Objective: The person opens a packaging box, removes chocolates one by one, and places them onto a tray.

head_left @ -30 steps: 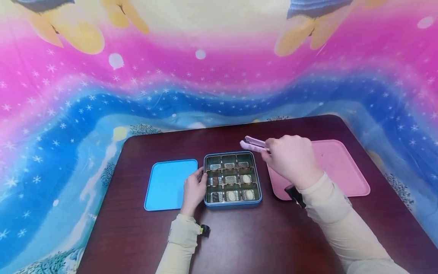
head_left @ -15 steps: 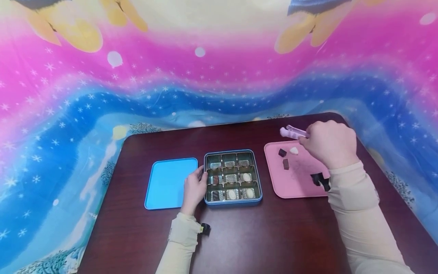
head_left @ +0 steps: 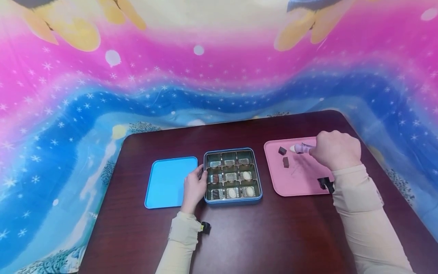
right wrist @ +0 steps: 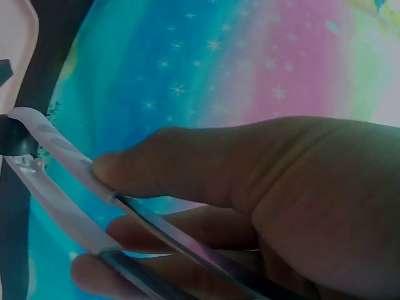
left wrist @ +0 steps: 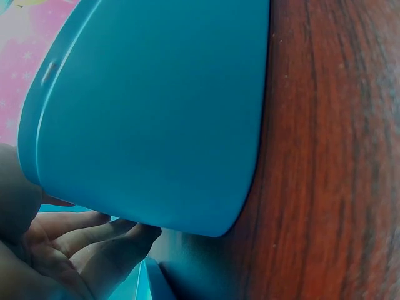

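Observation:
My right hand (head_left: 337, 150) grips lilac-tipped tongs (right wrist: 65, 150) above the pink tray (head_left: 301, 188). Their tips are at a small white chocolate (head_left: 292, 148), with a shaded piece between them in the right wrist view. Two dark chocolates (head_left: 286, 162) lie nearby on the tray. My left hand (head_left: 195, 190) touches the left side of a blue tin (head_left: 236, 202), its fingers (left wrist: 94, 240) extended against the wall. A divided insert in the tin holds brown chocolates (head_left: 215, 194) at the left, and white ones (head_left: 249, 191) at the front middle, front right and middle right.
A light blue lid (head_left: 167, 184) lies left of the tin, beside my left hand. All of it stands on a dark red-brown table (head_left: 232, 243). Behind the table hangs a colourful patterned cloth (head_left: 219, 83).
My right hand has moved right with the tongs, from beside the tin to over the pink tray, then lowered their tips to the white chocolate. My left hand stays at the tin.

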{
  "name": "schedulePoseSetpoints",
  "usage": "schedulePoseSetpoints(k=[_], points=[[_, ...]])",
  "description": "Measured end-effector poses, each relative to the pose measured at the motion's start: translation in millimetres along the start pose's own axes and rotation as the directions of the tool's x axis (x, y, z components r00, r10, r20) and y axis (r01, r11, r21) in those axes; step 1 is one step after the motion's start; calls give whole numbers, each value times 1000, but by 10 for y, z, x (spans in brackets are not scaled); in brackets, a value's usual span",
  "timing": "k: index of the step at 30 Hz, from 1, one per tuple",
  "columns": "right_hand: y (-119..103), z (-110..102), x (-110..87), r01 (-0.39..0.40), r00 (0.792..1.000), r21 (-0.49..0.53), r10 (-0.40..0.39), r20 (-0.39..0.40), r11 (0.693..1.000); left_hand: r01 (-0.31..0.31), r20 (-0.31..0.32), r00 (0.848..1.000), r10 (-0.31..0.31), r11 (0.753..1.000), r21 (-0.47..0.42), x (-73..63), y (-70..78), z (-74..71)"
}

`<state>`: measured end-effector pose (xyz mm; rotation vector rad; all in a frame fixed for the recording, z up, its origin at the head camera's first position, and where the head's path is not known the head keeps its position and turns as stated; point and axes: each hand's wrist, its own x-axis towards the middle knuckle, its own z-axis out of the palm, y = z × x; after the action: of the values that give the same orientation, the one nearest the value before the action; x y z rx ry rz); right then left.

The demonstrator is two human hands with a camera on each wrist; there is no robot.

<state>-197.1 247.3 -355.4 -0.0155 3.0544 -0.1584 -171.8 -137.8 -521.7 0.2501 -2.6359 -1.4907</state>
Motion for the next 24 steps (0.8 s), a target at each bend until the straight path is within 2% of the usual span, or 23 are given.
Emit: schedulePoseSetpoints(k=[3, 12, 24], points=[[30, 51, 8, -4, 999, -7, 4, 38, 1000, 2, 3, 1000, -2, 1000, -4, 1, 8, -1], [70, 223, 42, -16, 997, 0, 16, 78, 1000, 7, 8, 1000, -7, 1000, -18, 4, -7, -5], [121, 348, 93, 13, 999, -26, -11, 47, 1000, 1, 0, 1000, -1, 1000, 0, -3, -4, 10]])
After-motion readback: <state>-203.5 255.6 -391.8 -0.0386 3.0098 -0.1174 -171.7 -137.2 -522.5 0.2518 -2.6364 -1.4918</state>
